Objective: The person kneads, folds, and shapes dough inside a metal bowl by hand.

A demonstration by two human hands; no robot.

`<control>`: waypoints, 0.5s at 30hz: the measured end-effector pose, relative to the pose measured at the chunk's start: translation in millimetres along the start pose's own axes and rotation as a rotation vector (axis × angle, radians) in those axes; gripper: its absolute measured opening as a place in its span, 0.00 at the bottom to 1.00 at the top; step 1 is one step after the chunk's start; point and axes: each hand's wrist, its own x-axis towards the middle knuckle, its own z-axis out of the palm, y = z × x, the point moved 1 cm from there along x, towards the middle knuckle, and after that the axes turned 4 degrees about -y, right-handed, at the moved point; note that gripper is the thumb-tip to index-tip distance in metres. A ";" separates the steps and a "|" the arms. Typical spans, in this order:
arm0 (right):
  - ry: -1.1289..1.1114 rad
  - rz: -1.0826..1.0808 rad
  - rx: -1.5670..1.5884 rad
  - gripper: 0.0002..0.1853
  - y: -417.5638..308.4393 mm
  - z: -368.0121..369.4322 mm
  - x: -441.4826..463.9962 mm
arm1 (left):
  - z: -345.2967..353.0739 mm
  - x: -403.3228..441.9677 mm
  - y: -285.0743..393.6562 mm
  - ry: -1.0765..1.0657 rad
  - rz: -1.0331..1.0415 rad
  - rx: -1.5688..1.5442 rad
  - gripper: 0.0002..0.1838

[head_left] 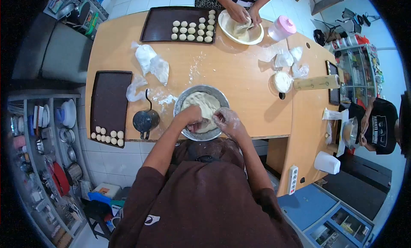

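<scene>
A metal bowl [176, 103] at the table's front edge holds a wide mass of pale dough [204, 103]. My left hand [191, 116] is inside the bowl's left side, its fingers curled into the dough. Over the right rim, my right hand [229, 122] is dusted with flour. Its fingertips are drawn together in a pinch, and whatever lies between them is too small to make out. Left of the bowl stands a dark metal container [146, 121] with a thin hooked handle. Spilled flour [168, 99] lies between the two.
Dark trays [111, 92] [156, 23] carry small dough balls. Flour bags [150, 62], a pink-lidded jar [282, 27], a white tub [283, 82] and a wrap roll [317, 82] sit around. One co-worker's hands [244, 14] work dough in a cream bowl [222, 22]; another person [381, 126] is right.
</scene>
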 end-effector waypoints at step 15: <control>0.007 0.218 -0.110 0.20 7.7 29.7 22.9 | -25.2 36.9 -10.4 0.406 0.121 0.269 0.27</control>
